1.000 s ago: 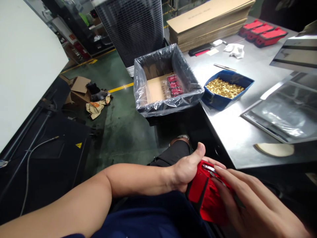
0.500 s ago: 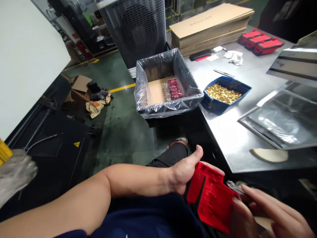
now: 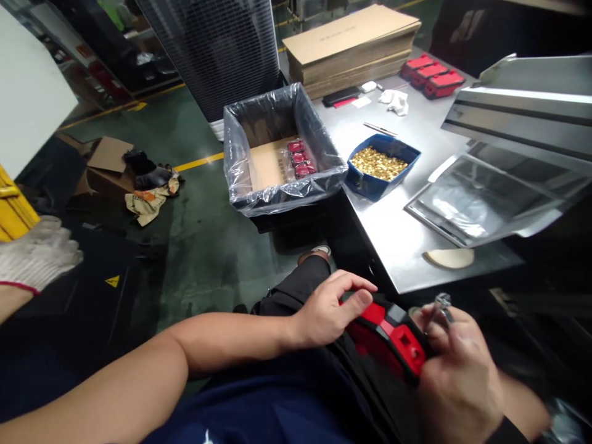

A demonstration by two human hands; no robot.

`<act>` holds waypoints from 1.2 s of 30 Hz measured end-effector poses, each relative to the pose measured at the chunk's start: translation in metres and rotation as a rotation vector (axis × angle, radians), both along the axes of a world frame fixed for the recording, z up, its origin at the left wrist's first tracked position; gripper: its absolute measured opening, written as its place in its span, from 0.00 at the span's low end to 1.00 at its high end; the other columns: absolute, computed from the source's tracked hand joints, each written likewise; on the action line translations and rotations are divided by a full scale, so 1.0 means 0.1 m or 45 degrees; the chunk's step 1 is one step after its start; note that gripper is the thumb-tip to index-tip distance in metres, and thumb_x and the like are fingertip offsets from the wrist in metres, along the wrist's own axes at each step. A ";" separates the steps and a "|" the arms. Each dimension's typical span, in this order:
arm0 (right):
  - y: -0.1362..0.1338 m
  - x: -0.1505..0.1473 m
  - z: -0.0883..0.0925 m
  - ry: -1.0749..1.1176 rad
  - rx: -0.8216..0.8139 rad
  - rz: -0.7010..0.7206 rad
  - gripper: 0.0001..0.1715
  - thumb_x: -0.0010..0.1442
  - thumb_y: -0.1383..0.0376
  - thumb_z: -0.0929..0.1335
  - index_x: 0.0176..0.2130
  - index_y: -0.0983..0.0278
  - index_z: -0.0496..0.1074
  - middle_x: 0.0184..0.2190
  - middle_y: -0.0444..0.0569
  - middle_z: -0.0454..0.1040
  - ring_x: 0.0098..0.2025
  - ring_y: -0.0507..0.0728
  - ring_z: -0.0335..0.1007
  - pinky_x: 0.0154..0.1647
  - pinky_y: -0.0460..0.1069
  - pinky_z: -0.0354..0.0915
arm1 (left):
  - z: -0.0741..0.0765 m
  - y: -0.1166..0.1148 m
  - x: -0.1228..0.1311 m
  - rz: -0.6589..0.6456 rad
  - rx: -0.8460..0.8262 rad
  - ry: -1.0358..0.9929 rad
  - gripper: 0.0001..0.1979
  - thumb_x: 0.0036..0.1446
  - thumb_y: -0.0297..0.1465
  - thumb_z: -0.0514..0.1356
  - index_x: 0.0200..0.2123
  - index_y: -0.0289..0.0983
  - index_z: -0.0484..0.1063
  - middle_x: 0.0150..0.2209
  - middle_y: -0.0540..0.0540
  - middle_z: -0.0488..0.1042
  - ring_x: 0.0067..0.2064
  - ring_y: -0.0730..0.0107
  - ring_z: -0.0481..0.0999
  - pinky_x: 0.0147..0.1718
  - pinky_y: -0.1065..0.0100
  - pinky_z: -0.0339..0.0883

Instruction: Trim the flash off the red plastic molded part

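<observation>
My left hand (image 3: 330,311) is closed around the left end of a red and black plastic housing (image 3: 393,339), held low over my lap. The housing lies with its red and black outer face showing, and its underside is hidden. At its right end is my right hand (image 3: 462,364), blurred, with the fingers wrapped round a small shiny metal tool (image 3: 440,311). The tool's head points up, clear of the housing, and its exact kind is too blurred to make out. Whether the right hand also touches the housing is hard to see.
A plastic-lined bin (image 3: 287,194) holds cardboard and several red parts. On the metal table (image 3: 383,246) stand a blue tub (image 3: 370,188) of brass pieces, stacked cardboard (image 3: 346,55), red housings (image 3: 432,77) and a framed clear panel (image 3: 462,200). Another person's gloved hand (image 3: 39,253) is at left.
The housing has been turned over, from its hollow red inside to its outer face. The right hand has tilted the tool upward and away from it. The view has shifted right.
</observation>
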State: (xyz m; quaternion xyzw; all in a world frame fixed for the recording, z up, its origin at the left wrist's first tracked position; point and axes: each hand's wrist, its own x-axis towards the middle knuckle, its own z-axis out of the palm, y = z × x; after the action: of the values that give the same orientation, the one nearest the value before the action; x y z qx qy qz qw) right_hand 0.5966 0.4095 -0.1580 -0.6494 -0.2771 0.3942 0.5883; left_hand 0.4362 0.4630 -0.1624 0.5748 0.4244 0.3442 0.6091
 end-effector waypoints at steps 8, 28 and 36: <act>0.03 0.02 0.11 0.215 -0.077 -0.067 0.14 0.56 0.55 0.69 0.34 0.63 0.71 0.31 0.49 0.68 0.33 0.53 0.65 0.33 0.47 0.66 | 0.27 0.12 -0.08 -0.438 0.123 -0.115 0.26 0.56 0.42 0.71 0.52 0.32 0.76 0.42 0.42 0.71 0.42 0.65 0.70 0.45 0.67 0.65; 0.24 0.01 0.03 0.856 -0.309 -0.482 0.17 0.64 0.53 0.66 0.40 0.65 0.70 0.34 0.50 0.77 0.34 0.53 0.76 0.31 0.44 0.75 | 0.07 0.12 -0.10 -0.156 0.341 -0.063 0.32 0.35 0.39 0.81 0.41 0.36 0.73 0.45 0.42 0.75 0.45 0.61 0.74 0.45 0.66 0.67; 0.28 0.02 0.03 0.789 -0.042 -0.531 0.17 0.66 0.53 0.64 0.38 0.65 0.66 0.24 0.43 0.67 0.23 0.48 0.64 0.23 0.42 0.67 | -0.21 -0.18 -0.02 -0.052 0.014 -0.207 0.28 0.36 0.32 0.81 0.36 0.35 0.69 0.55 0.39 0.70 0.61 0.50 0.68 0.60 0.57 0.62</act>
State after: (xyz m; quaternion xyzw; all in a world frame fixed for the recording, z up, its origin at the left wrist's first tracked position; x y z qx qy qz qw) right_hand 0.5988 0.4377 -0.1551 -0.5511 0.0588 0.4481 0.7014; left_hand 0.4340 0.4451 -0.1837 0.5570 0.3599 0.3794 0.6452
